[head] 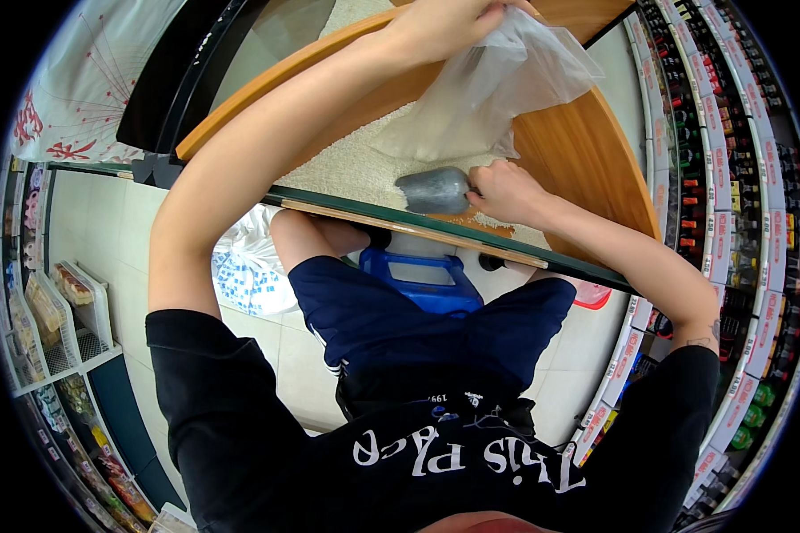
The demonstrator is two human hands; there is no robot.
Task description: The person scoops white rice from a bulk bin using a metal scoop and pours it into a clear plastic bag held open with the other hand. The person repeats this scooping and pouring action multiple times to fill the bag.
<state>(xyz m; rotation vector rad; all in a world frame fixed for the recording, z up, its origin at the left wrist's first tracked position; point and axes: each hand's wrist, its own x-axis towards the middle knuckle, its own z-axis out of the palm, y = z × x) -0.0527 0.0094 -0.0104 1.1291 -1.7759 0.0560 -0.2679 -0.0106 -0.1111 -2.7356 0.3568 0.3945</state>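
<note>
My left hand [443,28] is raised at the top of the view, gripping the upper part of a clear plastic bag [500,73]. The bag hangs over a wooden bin [580,140], its bottom on or just above the white rice [347,156]. Pale contents, seemingly rice, show through the lower part of the bag. Beside the bag, my right hand [510,190] has its fingers closed around the handle end of a grey metal scoop [433,190]. The scoop lies low against the rice, with its mouth towards the left. Its inside cannot be seen.
A green-edged front panel [413,226] crosses between my knees and the rice. Beneath it are a blue plastic stool [433,280] and a white plastic bag [253,266]. Shelves of bottles [693,200] line the right; racks of packaged goods [60,320] stand left.
</note>
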